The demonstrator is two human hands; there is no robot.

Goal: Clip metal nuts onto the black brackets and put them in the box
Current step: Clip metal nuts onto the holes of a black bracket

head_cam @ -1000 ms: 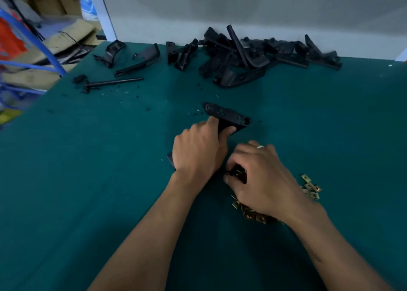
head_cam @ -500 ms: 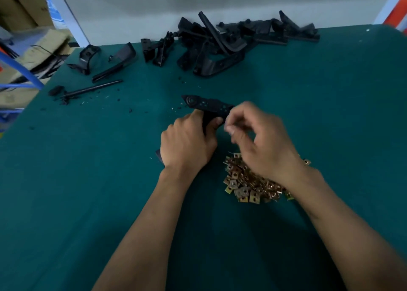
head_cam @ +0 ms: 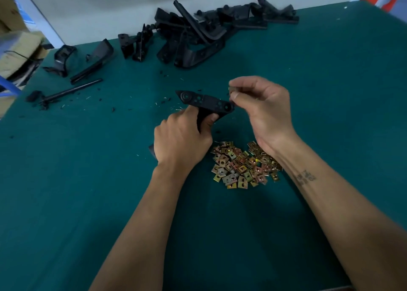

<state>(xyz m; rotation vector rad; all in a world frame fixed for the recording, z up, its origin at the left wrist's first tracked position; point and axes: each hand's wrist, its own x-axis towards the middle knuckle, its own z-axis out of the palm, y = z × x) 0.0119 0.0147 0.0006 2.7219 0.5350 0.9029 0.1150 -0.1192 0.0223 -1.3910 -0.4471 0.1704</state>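
Holding a bracket (head_cam: 206, 103) over the bench (head_cam: 330, 92), left hand (head_cam: 181, 142) closed round it, right hand (head_cam: 262, 108) pinches a nut (head_cam: 232, 90) at its end, unclipped; pile (head_cam: 211, 31) and nuts (head_cam: 242, 166) wait, no box visible.

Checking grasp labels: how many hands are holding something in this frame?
2. The left hand grips the black bracket at mid-table; the right hand pinches one metal nut just above the bracket's right end. The nut is partly hidden by the fingertips.
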